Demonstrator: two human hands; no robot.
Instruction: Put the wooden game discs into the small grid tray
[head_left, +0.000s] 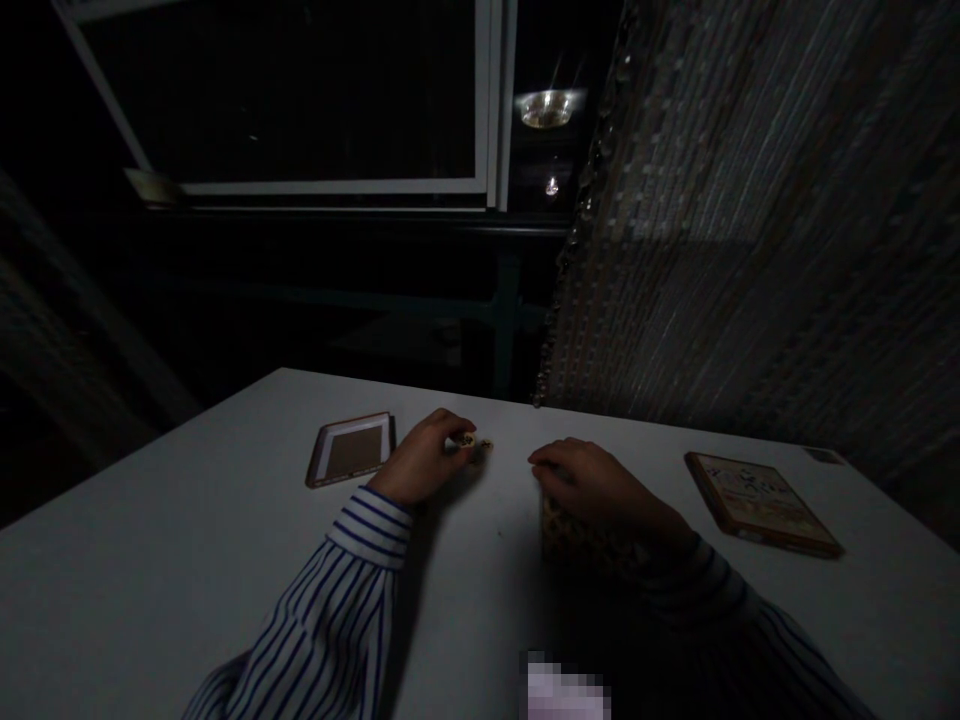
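My left hand (429,458) pinches a small round game piece (468,439), pale with a dark mark, between thumb and fingertips. Just right of it, at the fingertips, is a second round piece (487,445). My right hand (589,482) is closed, thumb and fingers together, above a block of pieces (562,535) set close together. Whatever its fingers may hold is hidden. The hand and forearm cover much of that block, which lies in deep shadow.
An open shallow box part (321,455) with a brown rim lies left of my left hand. At the right is a flat box (765,500) with a printed lid. A small dark card (823,456) lies near the far right table edge. A bead curtain (675,230) hangs behind the white table (187,530).
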